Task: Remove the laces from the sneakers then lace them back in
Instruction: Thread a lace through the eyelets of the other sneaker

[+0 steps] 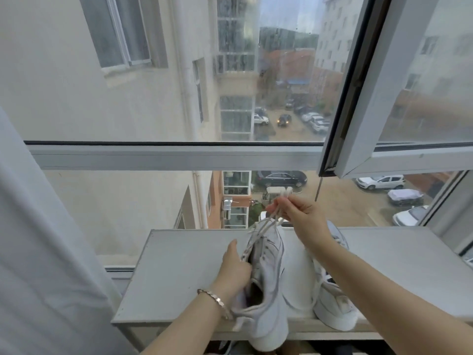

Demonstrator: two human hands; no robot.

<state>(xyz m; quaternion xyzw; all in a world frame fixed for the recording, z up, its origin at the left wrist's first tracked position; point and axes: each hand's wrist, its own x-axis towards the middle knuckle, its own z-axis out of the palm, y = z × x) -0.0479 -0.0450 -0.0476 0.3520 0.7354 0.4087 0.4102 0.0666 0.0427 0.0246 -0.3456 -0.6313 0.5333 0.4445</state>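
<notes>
A grey table (179,265) lies under both hands, its bare top stretching left of the left hand (236,265) and right of the right hand (299,213). A pale curtain (38,239) hangs far left of the left hand. Above the right hand a window sash (376,98) stands open. Beyond that hand, through the glass, a white car (381,181) is parked.

Two white sneakers, near sneaker (266,290) and far sneaker (332,303), on one grey table (179,265). Two bare hands, left hand (235,267) and right hand (299,213). One bracelet (215,298), on the left wrist. One lace (263,229), several strands drawn together. One curtain (38,252) at the left edge. One open window sash (384,98). Outside, at least four cars (281,178) through the lower pane; more through the upper pane, too blurred to count.
</notes>
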